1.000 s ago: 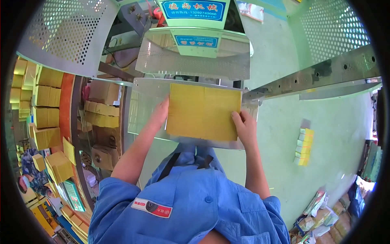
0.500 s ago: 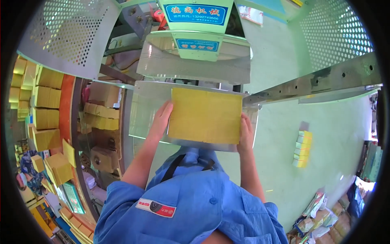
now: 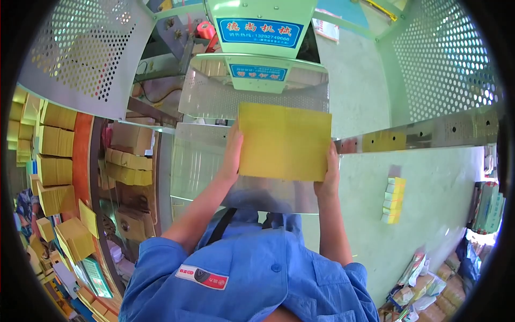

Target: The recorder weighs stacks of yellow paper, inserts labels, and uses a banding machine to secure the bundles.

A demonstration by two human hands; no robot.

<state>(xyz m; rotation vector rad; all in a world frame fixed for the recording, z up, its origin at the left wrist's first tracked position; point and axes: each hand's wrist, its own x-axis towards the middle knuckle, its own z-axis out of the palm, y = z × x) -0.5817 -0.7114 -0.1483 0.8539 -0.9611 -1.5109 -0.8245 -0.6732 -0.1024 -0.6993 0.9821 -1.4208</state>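
Both hands hold one stack of yellow paper sheets [image 3: 284, 142], flat side up, above the shiny metal feed tray [image 3: 198, 161] of a green machine [image 3: 257, 16]. The left hand [image 3: 232, 155] is closed on the stack's left edge, fingers under it and out of sight, palm pressed along the side. The right hand [image 3: 328, 174] clasps the lower right corner, thumb lying up the right edge. The stack sits square to the machine, its far edge near the curved perforated metal guard [image 3: 214, 96] and its near edge over the tray's front lip. Whether the stack touches the tray cannot be told.

The person wears a blue work shirt [image 3: 252, 279], sleeves short, forearms bare and raised.

Off the tray's left edge, a shelf unit [image 3: 126, 161] carries brown cardboard bundles. Further left, more yellow stacks [image 3: 53, 172] are piled in rows. A polished metal rail [image 3: 429, 134] runs out from the tray's right side toward the right rim. Beyond it, on the pale green floor [image 3: 429, 214], stands a small pile of yellow and green pads [image 3: 392, 201], well apart from the hands. Large perforated panels [image 3: 80, 53] flank the machine on both sides.
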